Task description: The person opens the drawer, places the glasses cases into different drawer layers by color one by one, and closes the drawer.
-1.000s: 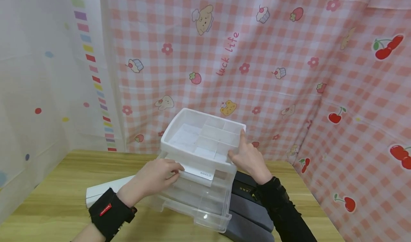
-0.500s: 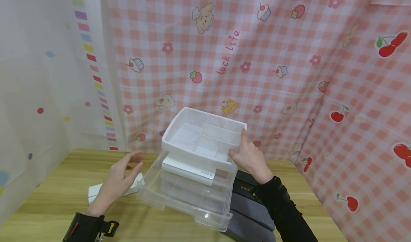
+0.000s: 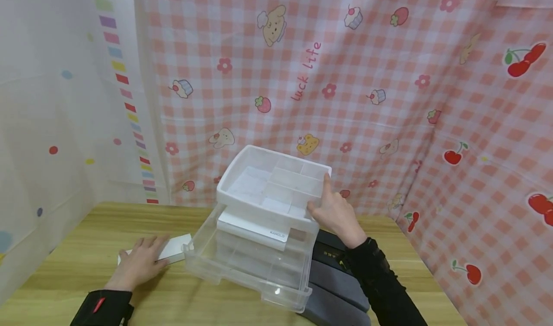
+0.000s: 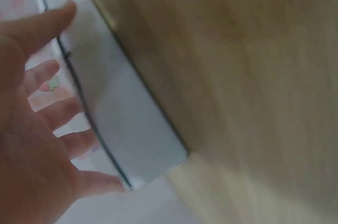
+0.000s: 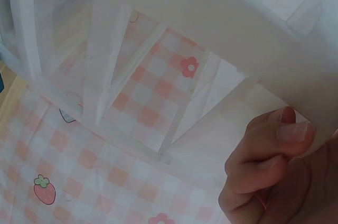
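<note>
My left hand (image 3: 138, 262) lies over a long white case (image 3: 174, 249) on the table, left of the container. In the left wrist view, the thumb reaches across the near face of the case (image 4: 119, 97), which has a dark seam along its edge, and spread fingers stand at its far side. My right hand (image 3: 337, 215) holds the right side of a clear compartment tray (image 3: 272, 184), index finger along the rim. Curled fingers (image 5: 259, 166) show beneath the tray in the right wrist view. Below the tray, a clear plastic container (image 3: 285, 292) holds a labelled white case (image 3: 255, 227).
Several dark and grey cases (image 3: 339, 283) lie side by side to the right of the container, partly under my right arm. A pink checked curtain (image 3: 367, 52) hangs behind the wooden table (image 3: 207, 302), and a white sheet (image 3: 39, 100) hangs at the left.
My left hand has left the labelled white case in the container, swung left through the air and come down on the white case on the table. The right hand stays at the tray.
</note>
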`<state>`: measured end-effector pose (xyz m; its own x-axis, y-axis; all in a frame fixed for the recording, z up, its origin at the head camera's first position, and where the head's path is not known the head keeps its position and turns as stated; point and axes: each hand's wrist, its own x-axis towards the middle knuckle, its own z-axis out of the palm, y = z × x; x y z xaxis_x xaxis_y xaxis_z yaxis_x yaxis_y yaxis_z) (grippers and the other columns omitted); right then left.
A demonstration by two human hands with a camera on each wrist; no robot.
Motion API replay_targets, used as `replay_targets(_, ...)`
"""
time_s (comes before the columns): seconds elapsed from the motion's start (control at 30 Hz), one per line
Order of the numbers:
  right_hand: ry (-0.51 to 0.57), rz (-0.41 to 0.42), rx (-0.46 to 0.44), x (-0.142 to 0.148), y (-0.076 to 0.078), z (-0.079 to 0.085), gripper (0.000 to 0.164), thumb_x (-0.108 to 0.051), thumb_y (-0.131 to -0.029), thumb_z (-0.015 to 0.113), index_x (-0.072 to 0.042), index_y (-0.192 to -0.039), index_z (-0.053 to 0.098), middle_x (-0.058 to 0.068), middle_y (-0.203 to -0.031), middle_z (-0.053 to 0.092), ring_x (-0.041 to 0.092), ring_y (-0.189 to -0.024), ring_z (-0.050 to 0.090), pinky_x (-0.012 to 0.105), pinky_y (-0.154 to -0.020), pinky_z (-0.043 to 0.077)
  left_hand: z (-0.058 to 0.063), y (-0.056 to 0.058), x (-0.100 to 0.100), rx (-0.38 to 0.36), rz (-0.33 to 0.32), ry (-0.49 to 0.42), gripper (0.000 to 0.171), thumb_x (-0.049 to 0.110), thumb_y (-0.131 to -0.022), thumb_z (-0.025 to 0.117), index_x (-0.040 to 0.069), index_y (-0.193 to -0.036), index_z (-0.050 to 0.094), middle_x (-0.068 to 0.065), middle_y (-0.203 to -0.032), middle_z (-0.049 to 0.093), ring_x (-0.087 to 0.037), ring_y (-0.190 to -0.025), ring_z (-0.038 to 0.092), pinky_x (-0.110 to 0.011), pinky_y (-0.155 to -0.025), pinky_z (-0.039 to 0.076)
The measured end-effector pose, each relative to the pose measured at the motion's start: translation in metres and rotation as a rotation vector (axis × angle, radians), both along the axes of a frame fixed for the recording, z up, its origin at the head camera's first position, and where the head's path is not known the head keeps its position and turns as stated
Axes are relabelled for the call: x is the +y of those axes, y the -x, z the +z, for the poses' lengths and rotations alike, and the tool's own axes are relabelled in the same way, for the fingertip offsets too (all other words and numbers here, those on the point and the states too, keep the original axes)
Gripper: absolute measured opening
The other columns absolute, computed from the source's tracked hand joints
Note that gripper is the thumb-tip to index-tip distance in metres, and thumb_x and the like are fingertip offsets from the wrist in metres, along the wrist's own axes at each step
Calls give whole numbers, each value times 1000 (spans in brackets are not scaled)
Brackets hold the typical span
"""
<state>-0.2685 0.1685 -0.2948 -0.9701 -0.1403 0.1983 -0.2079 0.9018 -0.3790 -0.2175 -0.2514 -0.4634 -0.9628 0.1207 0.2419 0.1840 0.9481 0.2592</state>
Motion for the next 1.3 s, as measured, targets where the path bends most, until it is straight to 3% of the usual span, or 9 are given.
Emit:
replay_targets(0.2,6,7,-2,0,1,-1,88,-31,-88,54,-1,-152,1,-2,-50,38,11,-37,31,22,-35,24,-5,2,-5,-18,17,13,67,17,-73,79,5,-132,51,-32,-120,57,-56,-110,51,-88,-77,19)
replay_targets(0.53,-1,10,3,-2,0,0,89,-32,-88,54,0,-152,1,-1,-51,39,12,-38,33,23,-35,24,-5,3,-9,-31,21,23,67,24,-72,79,8,-131,51,-30,-115,59,-53,-101,55,-83,-73,31)
replay_targets(0.73,2,9,-7,-2,0,0,89,-31,-88,54,-1,-152,0,0,-52,40,13,-38,34,23,-36,26,2,5,-11,-99,26,21,67,28,-75,77,5,-132,50,-32,-115,58,-54,-101,54,-82,-71,32)
replay_targets(0.83,4,7,-10,-2,0,1,89,-31,-88,54,-1,-152,-1,0,-52,40,13,-38,35,23,-36,26,7,4,-12,-98,33,12,65,27,-77,76,3,-132,50,-34,-116,56,-56,-102,53,-83,-71,31)
replay_targets(1.03,3,1,-9,-2,0,1,89,-31,-88,54,0,-152,0,1,-52,41,13,-38,36,23,-36,26,30,-2,-13,-1,46,21,66,25,-78,75,3,-134,49,-35,-117,56,-57,-101,53,-83,-71,30)
replay_targets(1.3,7,-2,-17,0,0,0,89,-31,-88,54,-1,-152,-1,0,-52,41,13,-38,35,23,-35,26,86,-15,-1,173,35,31,64,26,-79,74,6,-134,48,-34,-115,58,-56,-97,54,-80,-69,34)
